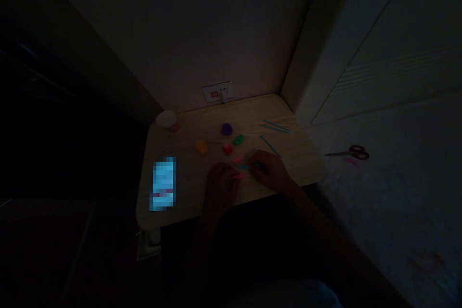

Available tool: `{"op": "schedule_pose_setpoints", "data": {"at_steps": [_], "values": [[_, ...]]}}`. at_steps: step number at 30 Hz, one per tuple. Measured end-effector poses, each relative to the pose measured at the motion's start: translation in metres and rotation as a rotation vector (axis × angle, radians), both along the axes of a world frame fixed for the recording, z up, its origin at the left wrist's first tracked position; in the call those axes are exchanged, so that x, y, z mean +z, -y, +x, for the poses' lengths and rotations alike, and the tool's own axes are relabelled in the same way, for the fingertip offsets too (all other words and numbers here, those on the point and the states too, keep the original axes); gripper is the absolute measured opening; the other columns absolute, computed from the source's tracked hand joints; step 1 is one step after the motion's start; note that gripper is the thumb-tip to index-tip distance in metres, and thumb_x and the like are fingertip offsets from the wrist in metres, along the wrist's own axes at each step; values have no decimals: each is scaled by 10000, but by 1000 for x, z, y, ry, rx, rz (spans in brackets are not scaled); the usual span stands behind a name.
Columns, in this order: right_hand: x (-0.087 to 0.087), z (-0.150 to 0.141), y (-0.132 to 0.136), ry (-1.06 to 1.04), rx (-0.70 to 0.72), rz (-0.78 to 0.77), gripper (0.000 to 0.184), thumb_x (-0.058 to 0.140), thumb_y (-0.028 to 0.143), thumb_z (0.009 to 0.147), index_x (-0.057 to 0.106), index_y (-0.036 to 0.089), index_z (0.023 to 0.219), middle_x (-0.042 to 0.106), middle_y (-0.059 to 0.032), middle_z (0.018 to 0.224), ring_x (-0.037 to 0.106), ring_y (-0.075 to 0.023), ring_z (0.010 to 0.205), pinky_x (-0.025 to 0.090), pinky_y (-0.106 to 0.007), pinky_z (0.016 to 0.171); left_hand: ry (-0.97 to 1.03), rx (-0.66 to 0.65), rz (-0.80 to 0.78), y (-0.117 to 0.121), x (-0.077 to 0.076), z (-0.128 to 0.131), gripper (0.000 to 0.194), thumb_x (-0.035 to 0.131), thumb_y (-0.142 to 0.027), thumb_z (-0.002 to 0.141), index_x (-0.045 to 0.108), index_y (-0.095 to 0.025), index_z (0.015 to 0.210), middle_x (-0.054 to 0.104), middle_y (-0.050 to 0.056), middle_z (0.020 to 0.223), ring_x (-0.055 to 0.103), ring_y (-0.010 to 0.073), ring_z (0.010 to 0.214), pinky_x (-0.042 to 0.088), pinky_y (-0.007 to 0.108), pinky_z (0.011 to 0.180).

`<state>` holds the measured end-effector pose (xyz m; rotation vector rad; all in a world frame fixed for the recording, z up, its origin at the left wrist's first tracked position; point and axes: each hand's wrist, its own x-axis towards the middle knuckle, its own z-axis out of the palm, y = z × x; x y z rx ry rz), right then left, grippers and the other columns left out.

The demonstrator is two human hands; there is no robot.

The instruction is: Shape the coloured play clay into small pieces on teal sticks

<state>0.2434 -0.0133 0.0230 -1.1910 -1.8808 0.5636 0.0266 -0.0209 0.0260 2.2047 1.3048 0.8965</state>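
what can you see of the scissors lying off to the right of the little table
The scissors lie flat on the pale floor, apart from the small wooden table and touching nothing else that shows. Their handles look red with dark loops and point right; the thin blades look like grey metal and point left toward the table. The blades seem closed, though the dim light makes this hard to tell. A faint pinkish scrap lies just below them. Neither hand is near them.

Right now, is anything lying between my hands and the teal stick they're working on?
Nothing visible: both the left hand and the right hand are already at the teal stick. Pink pieces lie right beside it.
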Motion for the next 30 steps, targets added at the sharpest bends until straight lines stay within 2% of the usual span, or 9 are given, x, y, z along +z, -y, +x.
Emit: {"op": "schedule_pose_setpoints", "data": {"at_steps": [4, 8, 13, 22, 27, 30], "values": [[2, 0, 0, 15, 37, 5, 111, 575, 204, 904, 685, 211, 893, 691, -47, 865, 649, -203, 824, 483, -326, 760, -7, 12, 12, -1, 0, 1, 55, 684, -172, 897, 692, -224, 912, 637, 42, 1008, 608, 249, 1028, 432, 501, 1091], [3, 1, 1, 9, 41, -3, 108, 577, 207, 909, 684, 213, 889, 689, -45, 861, 647, -203, 822, 484, -328, 758, 0, 30, 51, 3, 0, 1, 150, 685, -140, 862, 660, -211, 992, 617, 60, 1061, 592, 256, 1059, 452, 495, 1086], [2, 0, 1, 0, 31, -1, 107, 572, 199, 900, 676, 215, 882, 696, -47, 869, 650, -204, 827, 489, -329, 762, -9, 46, 56, 3, 0, 1, 71, 646, -166, 911, 638, -209, 967, 599, 69, 1052, 585, 255, 1056, 487, 469, 1039], [-2, -1, -1, 49, -131, -25, 112, 559, 224, 918, 669, 208, 901, 713, -59, 900, 655, -206, 828, 490, -329, 774, -15, 65, 51, 1, 0, 0, 49, 615, -215, 960, 610, -218, 911, 611, 59, 1020, 592, 248, 1033, 481, 472, 1042], [-3, -2, -1, 87, -179, -42, 109, 558, 224, 925, 666, 214, 922, 715, -67, 930, 663, -215, 861, 498, -330, 795, 5, 100, 51, 2, -1, 1, 75, 609, -212, 956, 585, -217, 885, 600, 59, 996, 591, 244, 997, 515, 434, 964], [-4, -1, -1, 53, -232, -40, 133, 527, 246, 958, 655, 217, 980, 718, -82, 979, 671, -228, 903, 503, -339, 814, 32, 136, 58, 2, -2, 1, 79, 651, -223, 931, 578, -211, 959, 591, 63, 1002, 590, 244, 978, 533, 413, 909]]}}
